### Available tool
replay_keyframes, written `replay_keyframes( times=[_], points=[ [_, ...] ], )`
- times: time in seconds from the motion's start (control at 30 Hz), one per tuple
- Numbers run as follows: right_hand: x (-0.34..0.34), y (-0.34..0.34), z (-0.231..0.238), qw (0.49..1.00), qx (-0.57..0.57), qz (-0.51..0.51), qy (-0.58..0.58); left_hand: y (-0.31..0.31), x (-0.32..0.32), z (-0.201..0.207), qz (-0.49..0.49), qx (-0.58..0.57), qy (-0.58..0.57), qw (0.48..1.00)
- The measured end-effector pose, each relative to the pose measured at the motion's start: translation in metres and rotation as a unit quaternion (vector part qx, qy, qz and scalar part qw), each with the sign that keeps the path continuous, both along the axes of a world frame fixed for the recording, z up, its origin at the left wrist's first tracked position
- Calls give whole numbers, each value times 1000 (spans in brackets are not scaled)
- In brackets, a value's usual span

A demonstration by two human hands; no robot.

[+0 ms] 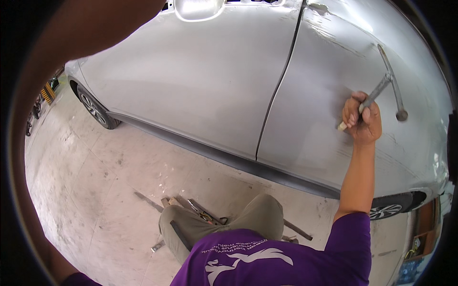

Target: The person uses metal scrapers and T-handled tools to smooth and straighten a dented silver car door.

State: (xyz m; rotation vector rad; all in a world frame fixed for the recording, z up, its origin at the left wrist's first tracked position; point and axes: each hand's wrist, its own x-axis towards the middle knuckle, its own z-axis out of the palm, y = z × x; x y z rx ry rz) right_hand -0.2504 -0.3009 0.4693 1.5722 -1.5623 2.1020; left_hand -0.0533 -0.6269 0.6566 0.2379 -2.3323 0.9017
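Note:
My right hand is wrapped round the handle of a body hammer in front of the silver car's rear door. The hammer has a long thin head, with a pointed end upward and a round face downward. Whether its head touches the panel I cannot tell. Scratches and a dent mark the upper part of this panel. My left arm curves up along the left side and across the top left corner; its hand lies outside the picture.
Below the front door runs a dark sill. Pliers, a flat metal bar and a rod lie on the floor round my legs. Wheels show at left and lower right.

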Motion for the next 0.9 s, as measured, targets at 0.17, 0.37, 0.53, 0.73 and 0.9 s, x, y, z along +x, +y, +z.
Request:
replay_keyframes(
  times=[0.17, 0.37, 0.53, 0.73, 0.9],
  points=[
    [19, -15, -4, 993, 1, -91, -71, 9, 11, -3, 32, -3, -18, 999],
    [66, -29, -19, 956, 126, -258, 58, -12, 9, 6, 24, -31, -80, 996],
    [56, -68, -15, 846, 73, -402, 343, -18, 3, 5, 36, -84, -90, 992],
    [42, -120, -8, 674, 143, -568, 450, -18, 11, -1, -23, -43, -55, 997],
    [58, -158, -6, 679, 110, -570, 450, -19, 5, 19, 20, -61, -144, 987]
  ],
)
